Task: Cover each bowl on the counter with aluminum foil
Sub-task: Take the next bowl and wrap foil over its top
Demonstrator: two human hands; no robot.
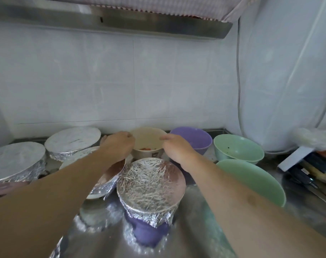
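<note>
Gripping cream bowl [147,141] by opposite rims, left hand [119,145] and right hand [177,148] pinching, likely to lift it from bench's [205,211] back edge for foiling.

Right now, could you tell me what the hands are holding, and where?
Both hands hold the beige bowl by its rim: left hand on the left edge, right hand on the right.

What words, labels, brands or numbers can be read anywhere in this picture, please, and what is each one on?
No text can be read here.
The cream bowl, gripped at its rim by the left hand and the right hand, has a small dark mark low on its outer wall: too blurred to read.
The knife handles at the right show small pale marks: too small to read.
</note>
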